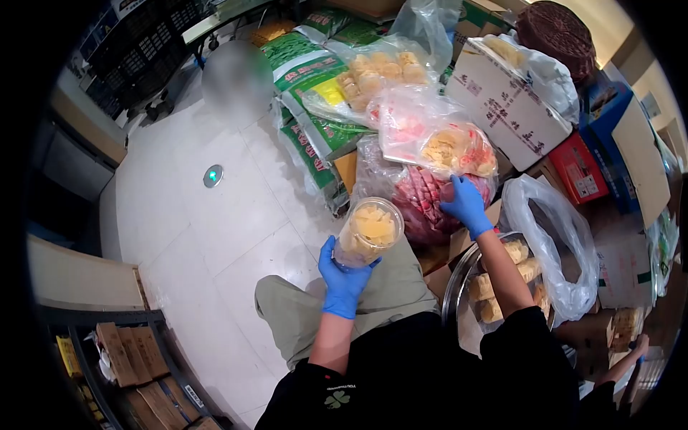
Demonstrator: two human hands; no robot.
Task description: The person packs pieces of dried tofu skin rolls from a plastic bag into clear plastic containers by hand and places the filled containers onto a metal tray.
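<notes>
Head view: left hand [345,283], blue-gloved, wrapped around a clear cup [368,233] of pale yellow pieces, slightly tilted, over the lap [398,287]. Right hand [467,204], also blue-gloved, at the red bundle [421,197]; partly curled, cannot tell whether it grips anything. Metal bowl [449,299] with yellow rolls [525,271] near right forearm [502,269].

Clear, tilted tub [350,247] holds pale yellow pieces [375,223].

Black shirt [430,380], bottom centre: lettering beginning "YOU" above clover emblem [337,400]. Green sacks [304,61], top centre, and white carton [502,107], upper right: Chinese characters, not legible.
</notes>
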